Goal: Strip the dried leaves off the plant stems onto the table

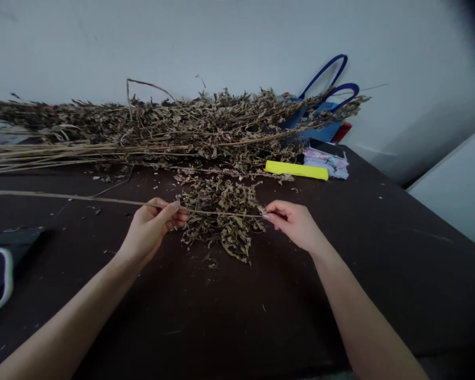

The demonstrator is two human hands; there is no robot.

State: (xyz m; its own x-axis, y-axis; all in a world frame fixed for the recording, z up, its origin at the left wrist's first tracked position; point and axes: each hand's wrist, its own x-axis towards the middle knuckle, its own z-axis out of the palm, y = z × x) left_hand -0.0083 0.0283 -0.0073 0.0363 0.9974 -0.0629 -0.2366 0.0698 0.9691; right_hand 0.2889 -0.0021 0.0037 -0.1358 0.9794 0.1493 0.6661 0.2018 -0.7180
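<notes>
Dry stem [111, 200] pinched by left fingers [180, 217] and, at its thin end, right fingers [274, 217], above leaf pile [221, 237].

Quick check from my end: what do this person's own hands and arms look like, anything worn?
The left hand and right hand are ungloved, with slim fingers. Both forearms are bare, no sleeves in view. No watch, bracelet or ring shows.

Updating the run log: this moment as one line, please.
left hand: pinching stem | right hand: pinching same stem | leaf pile: on table, between hands | plant bundle: behind pile
</notes>
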